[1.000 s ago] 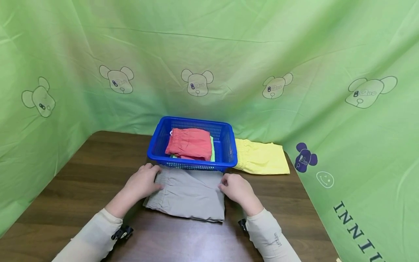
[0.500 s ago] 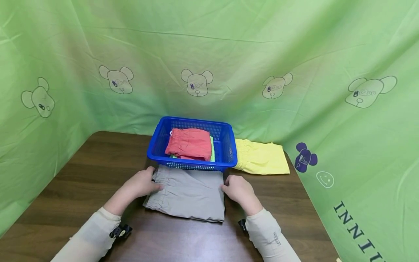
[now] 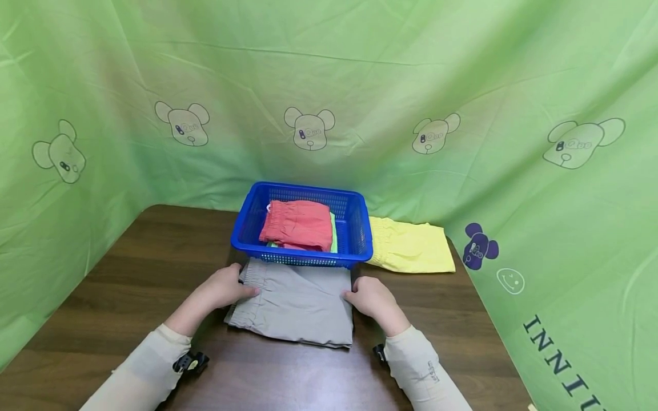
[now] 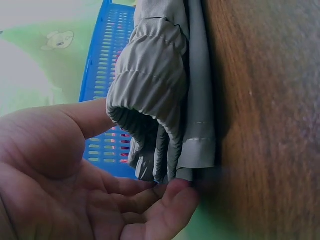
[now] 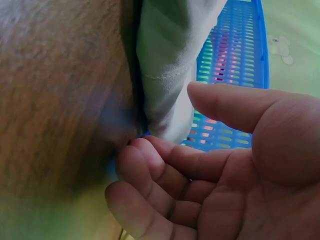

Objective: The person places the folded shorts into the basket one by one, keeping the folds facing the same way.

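Folded grey pants (image 3: 303,302) lie on the table in front of the blue basket, their gathered elastic waistband to the left. My left hand (image 3: 223,287) holds the waistband end, its thumb on top and its fingers curled at the lower edge (image 4: 100,170). At the opposite, folded end is my right hand (image 3: 374,297), thumb over the cloth. In the right wrist view, its bent fingers (image 5: 145,180) meet the bottom edge near the tabletop. How far the fingertips reach beneath the pants is hidden on both sides.
Behind the pants stands a blue basket (image 3: 354,228) holding a folded red garment (image 3: 298,222) over bright green cloth (image 3: 334,234). A folded yellow garment (image 3: 413,245) lies right of it on the brown wooden table (image 3: 169,245). A green printed curtain (image 3: 360,68) encloses the back and sides.
My left hand has drawn back slightly from the waistband's top, then its thumb has slid onto the cloth. My right hand has moved slightly toward me. The pants stay in place.
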The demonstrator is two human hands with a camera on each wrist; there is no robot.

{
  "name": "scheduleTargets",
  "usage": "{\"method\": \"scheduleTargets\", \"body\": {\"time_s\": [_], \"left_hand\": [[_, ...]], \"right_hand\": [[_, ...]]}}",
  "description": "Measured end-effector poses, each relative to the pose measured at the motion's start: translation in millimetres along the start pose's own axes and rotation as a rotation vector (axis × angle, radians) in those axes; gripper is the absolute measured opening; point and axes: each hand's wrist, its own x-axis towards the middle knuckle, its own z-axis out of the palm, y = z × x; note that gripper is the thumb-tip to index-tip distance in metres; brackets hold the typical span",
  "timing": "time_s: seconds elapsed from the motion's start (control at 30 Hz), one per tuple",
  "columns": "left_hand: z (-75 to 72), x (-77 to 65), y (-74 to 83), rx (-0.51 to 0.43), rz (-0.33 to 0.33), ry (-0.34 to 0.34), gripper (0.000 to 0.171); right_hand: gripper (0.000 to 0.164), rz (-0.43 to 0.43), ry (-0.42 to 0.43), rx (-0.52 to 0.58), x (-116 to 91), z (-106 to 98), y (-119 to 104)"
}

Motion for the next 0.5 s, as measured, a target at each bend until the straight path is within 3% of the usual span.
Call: {"method": "scheduleTargets", "body": {"time_s": [0.5], "left_hand": [[6.4,8.7,-5.7,-0.037,-0.088,0.026,0.085]], "right_hand": [[0.044,0.005,-0.030,0.063,1.8,3.6,-3.5]]}}
